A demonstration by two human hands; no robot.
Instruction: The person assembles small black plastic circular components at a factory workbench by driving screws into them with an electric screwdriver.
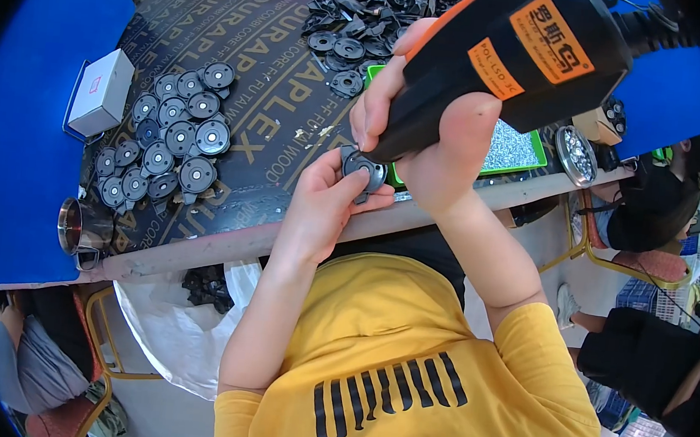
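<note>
Left hand is pinching a disc, thumb across its face, fingers behind. Right hand is wrapped around a driver, grip closed on it.

Disc: round, black, lighter ring around the middle, partly hidden by the thumb. Sits just above the table's near edge. Face turned up toward the camera; exact tilt can't be told, and I can't pick out a long axis with the thumb over it.

Driver: chunky black body, orange strip along one edge, two orange labels. Long axis runs diagonally, fat end upper right, narrow nose pointing lower left at the disc. Nose overlaps the disc's upper edge in view; contact can't be confirmed. Coiled cable leaves the fat end.

Further out: green tray of small silvery bits behind the right wrist, round tin of metal bits right of it. Heap of black parts at the far side, cluster of similar discs on the left of the table.
</note>
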